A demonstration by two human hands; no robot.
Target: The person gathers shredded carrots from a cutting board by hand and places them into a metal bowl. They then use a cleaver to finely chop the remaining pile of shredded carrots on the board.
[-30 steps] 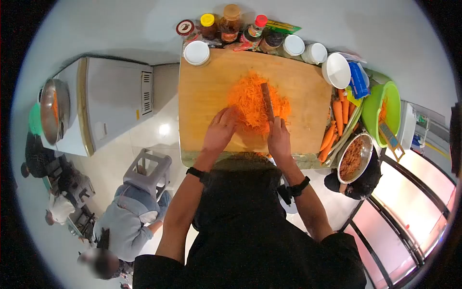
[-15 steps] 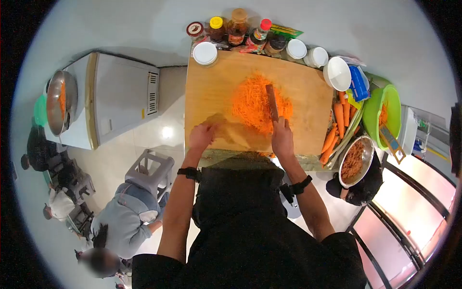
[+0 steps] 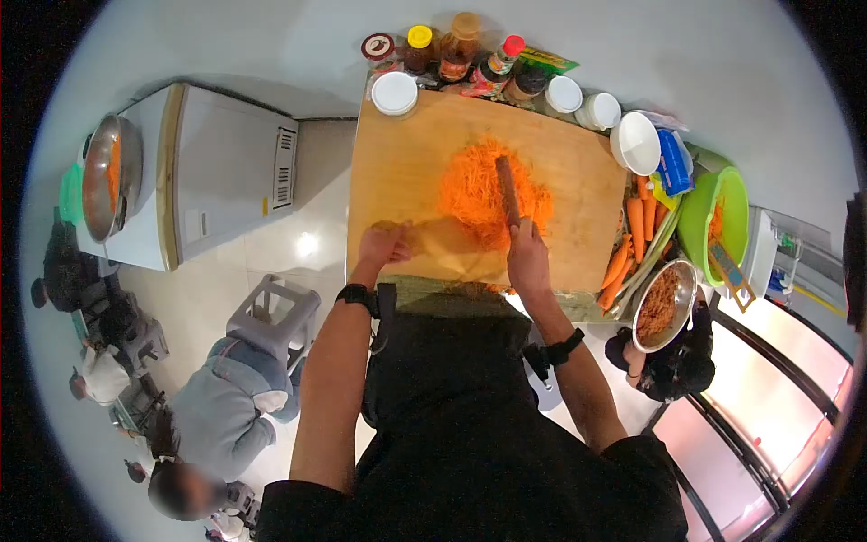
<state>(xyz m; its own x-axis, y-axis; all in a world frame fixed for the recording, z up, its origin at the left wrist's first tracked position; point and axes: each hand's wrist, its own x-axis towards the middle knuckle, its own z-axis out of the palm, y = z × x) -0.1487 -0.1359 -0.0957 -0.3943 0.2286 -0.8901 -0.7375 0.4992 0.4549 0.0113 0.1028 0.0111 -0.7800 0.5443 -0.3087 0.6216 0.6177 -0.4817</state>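
My right hand (image 3: pixel 527 260) is closed round the near end of a knife (image 3: pixel 508 191), whose dark reddish-brown length points away from me over the pile of shredded carrot (image 3: pixel 477 194). The pile lies in the middle of the wooden cutting board (image 3: pixel 397 163). At the board's near left, my left hand (image 3: pixel 386 242) is curled with its fingers drawn in, apart from the carrot. Nothing shows in it. Its shadow falls across the bare wood towards the shreds.
Jars and bottles (image 3: pixel 461 50) line the back edge beside a white bowl (image 3: pixel 635 143). On the right are whole carrots (image 3: pixel 636 219), a green basin (image 3: pixel 736 194) with a grater (image 3: pixel 730 271), and a steel bowl (image 3: pixel 691 303) of brown food. A person (image 3: pixel 221 406) is at the lower left, near a grey stool (image 3: pixel 271 316).
My left hand has shifted slightly up and its fingers look more curled. The knife stays over the carrot, with my right hand barely moved. The view has shifted a little.
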